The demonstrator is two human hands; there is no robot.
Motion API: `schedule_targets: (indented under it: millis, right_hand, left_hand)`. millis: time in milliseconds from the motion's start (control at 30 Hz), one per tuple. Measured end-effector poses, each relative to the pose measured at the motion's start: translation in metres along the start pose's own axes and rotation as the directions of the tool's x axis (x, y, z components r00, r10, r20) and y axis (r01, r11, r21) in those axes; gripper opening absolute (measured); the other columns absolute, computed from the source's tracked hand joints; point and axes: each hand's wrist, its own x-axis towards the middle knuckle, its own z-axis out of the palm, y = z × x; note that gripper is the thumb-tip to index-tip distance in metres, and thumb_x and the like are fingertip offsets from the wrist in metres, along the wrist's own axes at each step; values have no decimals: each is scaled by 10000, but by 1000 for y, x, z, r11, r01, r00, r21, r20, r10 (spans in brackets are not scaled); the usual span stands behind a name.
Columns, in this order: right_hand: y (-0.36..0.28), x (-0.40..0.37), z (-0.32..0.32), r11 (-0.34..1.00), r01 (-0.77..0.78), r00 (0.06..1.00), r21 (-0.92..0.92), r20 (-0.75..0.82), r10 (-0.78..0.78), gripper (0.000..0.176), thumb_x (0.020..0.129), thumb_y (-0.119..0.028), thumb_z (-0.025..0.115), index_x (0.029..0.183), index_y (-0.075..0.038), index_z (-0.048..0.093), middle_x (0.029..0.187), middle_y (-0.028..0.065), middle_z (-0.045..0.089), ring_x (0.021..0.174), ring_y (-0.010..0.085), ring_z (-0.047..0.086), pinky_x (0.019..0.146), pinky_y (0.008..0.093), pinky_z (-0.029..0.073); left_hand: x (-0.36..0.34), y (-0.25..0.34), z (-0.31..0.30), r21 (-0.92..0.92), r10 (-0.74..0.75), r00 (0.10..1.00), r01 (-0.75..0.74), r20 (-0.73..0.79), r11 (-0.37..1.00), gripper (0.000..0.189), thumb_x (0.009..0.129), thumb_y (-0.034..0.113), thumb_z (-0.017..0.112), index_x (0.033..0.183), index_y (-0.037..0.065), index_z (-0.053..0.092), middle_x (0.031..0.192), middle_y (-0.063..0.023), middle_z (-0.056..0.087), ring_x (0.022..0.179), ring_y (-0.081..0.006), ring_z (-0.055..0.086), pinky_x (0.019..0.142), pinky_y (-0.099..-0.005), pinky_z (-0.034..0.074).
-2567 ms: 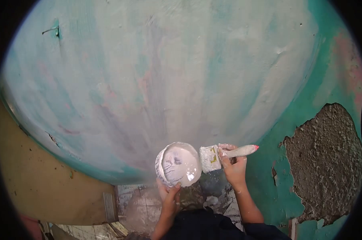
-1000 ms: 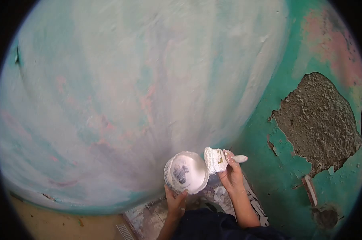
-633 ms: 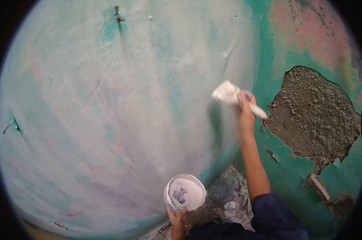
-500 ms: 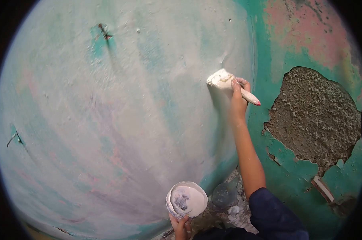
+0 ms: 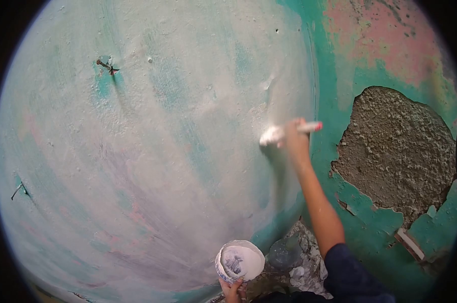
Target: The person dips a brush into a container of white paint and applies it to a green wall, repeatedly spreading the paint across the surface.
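Observation:
My right hand [image 5: 297,137] is wrapped round the handle of a wide paintbrush [image 5: 273,135], whose pale, paint-coated bristles meet the whitish painted wall [image 5: 213,131]. The brush handle has a red tip and points right; hand and brush are slightly blurred. Low in the view, my left hand [image 5: 232,290] grips a bowl [image 5: 240,261] by its lower rim. White paint lies in the bowl, with a darker bluish patch showing on its inside.
A green wall [image 5: 360,197] with pink patches stands at the right, with a rough hole [image 5: 395,151] of bare grey plaster. Nails [image 5: 107,65] stick out at the left. A dark round object [image 5: 284,252] and crumpled, paint-spattered sheeting [image 5: 309,260] lie below.
My right hand has moved down the wall with the brush, and the handle has swung from pointing down-right to nearly level. The bowl sits slightly lower and further right as the view shifts.

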Motion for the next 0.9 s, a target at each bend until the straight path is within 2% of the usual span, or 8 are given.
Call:
schedule_targets:
  millis: [200, 267, 433, 500, 533, 600, 733, 900]
  right_hand:
    - [-114, 66, 60, 969, 235, 971, 82, 25, -237, 246, 907, -273, 529, 987, -41, 507, 791, 123, 641, 630, 198, 652, 612, 310, 520]
    - [-130, 68, 66, 958, 266, 961, 108, 54, -273, 207, 946, -223, 507, 1014, -31, 468, 938, 133, 613, 748, 186, 636, 573, 295, 547]
    - [-19, 3, 41, 923, 137, 991, 359, -36, -132, 205, 953, -216, 488, 1057, -48, 434, 1009, 147, 610, 809, 195, 649, 592, 283, 568]
    - [34, -39, 23, 946, 14, 995, 323, -101, 19, 179, 970, -201, 466, 1066, -58, 417, 1017, 141, 593, 810, 198, 646, 581, 273, 561]
    - [73, -56, 12, 937, -65, 987, 345, -117, 111, 176, 968, -191, 465, 1068, -55, 414, 1017, 142, 591, 790, 195, 645, 565, 268, 555]
    - [117, -89, -14, 933, -180, 970, 312, -103, 222, 166, 962, -163, 471, 1067, -49, 410, 996, 141, 591, 747, 186, 642, 548, 263, 543]
    - [119, -91, -40, 968, -232, 972, 100, 57, 227, 187, 942, -95, 508, 1093, -43, 410, 919, 111, 611, 691, 154, 630, 570, 250, 523]
    - [6, -20, -26, 940, 289, 935, -181, 263, -237, 401, 916, -67, 573, 1306, -54, 485, 911, 56, 671, 807, 110, 633, 686, 243, 518]
  left_hand:
    - [11, -14, -6, -8, -2, 999, 3, 40, 1000, 731, 839, 68, 629, 1475, 124, 271, 1331, -130, 460, 1109, -296, 550, 807, -431, 547]
    - [1, -6, 10, -89, 42, 997, -36, 64, 995, 737, 792, 43, 627, 1439, 119, 281, 1310, -130, 469, 1122, -295, 548, 800, -422, 553]
    - [9, -19, 1, 21, -71, 997, 71, -2, 997, 730, 843, 71, 625, 1477, 121, 268, 1329, -140, 464, 1091, -303, 554, 822, -424, 537]
    - [12, -30, -12, 453, 162, 969, -232, 187, 861, 741, 842, 77, 624, 1484, 111, 255, 1325, -152, 466, 1080, -308, 557, 842, -421, 529]
    - [5, -20, 0, 455, 164, 968, -233, 188, 859, 741, 842, 77, 624, 1484, 111, 255, 1325, -152, 466, 1080, -308, 557, 842, -421, 529]
    - [-18, 9, 34, -94, -115, 989, 107, -92, 990, 756, 841, 63, 623, 1490, 108, 240, 1324, -164, 464, 1075, -309, 562, 821, -417, 544]
    - [22, -22, -9, -13, -39, 999, 39, 15, 999, 765, 839, 43, 619, 1494, 115, 232, 1325, -163, 463, 1070, -312, 566, 784, -428, 563]
    - [-3, 1, 19, -51, -38, 998, 35, -58, 998, 745, 837, 41, 617, 1484, 103, 252, 1316, -160, 466, 1058, -316, 571, 756, -456, 576]
